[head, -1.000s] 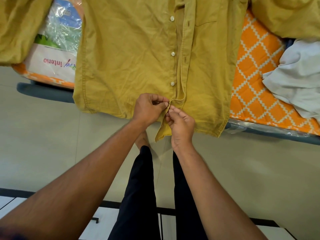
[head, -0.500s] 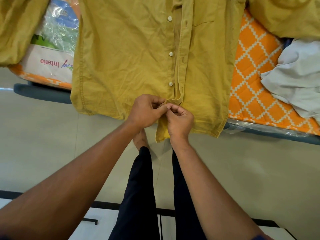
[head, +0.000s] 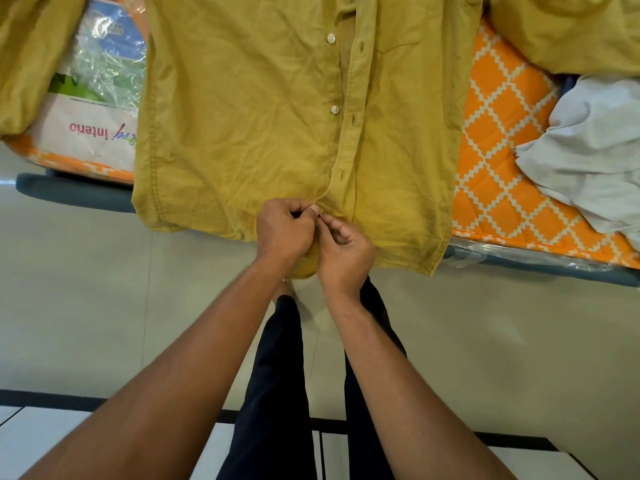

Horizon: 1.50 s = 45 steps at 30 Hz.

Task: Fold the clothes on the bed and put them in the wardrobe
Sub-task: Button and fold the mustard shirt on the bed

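The orange-patterned bed (head: 502, 140) runs across the top of the frame. The mustard shirt (head: 242, 116) is spread front-up on it in the upper middle, with its hem hanging over the near edge. A white garment (head: 588, 150) sits bunched at the right edge, not folded yet. Looks to me like the buttoning-up step before any folding. The left hand (head: 282, 233) and right hand (head: 348, 252) meet at the bottom of the placket, centre frame. Their fingers (head: 341, 225) are curled tight, each hand pinching one side of the front edge. Two buttons (head: 335, 109) higher up sit beside their holes, so next is probably those, which is fiddly fingertip work.
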### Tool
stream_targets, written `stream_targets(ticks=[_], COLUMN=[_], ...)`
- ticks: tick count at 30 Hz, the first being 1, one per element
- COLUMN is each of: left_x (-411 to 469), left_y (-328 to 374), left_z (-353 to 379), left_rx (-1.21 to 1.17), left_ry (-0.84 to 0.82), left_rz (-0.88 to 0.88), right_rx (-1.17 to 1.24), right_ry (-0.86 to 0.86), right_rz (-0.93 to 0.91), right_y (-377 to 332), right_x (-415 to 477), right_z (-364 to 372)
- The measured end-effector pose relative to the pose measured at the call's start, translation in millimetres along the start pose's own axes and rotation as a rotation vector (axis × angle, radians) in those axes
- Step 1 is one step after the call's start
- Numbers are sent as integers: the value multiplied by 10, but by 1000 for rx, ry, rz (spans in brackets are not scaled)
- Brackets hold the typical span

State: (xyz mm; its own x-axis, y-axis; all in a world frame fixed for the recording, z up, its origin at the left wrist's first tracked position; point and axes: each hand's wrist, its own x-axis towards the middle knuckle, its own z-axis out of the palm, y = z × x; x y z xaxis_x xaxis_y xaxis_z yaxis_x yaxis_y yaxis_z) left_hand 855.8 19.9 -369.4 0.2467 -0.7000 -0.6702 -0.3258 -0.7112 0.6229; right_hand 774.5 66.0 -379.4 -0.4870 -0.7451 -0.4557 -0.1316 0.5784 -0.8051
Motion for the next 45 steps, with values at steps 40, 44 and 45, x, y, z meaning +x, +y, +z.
stream_targets(ticks=[40, 44, 45], left_x=[-58, -93, -88], left_y=[-178, -207, -201], left_z=[72, 72, 71], left_rx=[-187, -108, -91], left_ry=[99, 112, 118], left_rz=[-18, 68, 71], right_rx=[236, 306, 315], right_ry=[36, 39, 25], right_rz=[414, 444, 444], right_y=[-125, -129, -122], right_x=[80, 31, 28], right_z=[111, 127, 128])
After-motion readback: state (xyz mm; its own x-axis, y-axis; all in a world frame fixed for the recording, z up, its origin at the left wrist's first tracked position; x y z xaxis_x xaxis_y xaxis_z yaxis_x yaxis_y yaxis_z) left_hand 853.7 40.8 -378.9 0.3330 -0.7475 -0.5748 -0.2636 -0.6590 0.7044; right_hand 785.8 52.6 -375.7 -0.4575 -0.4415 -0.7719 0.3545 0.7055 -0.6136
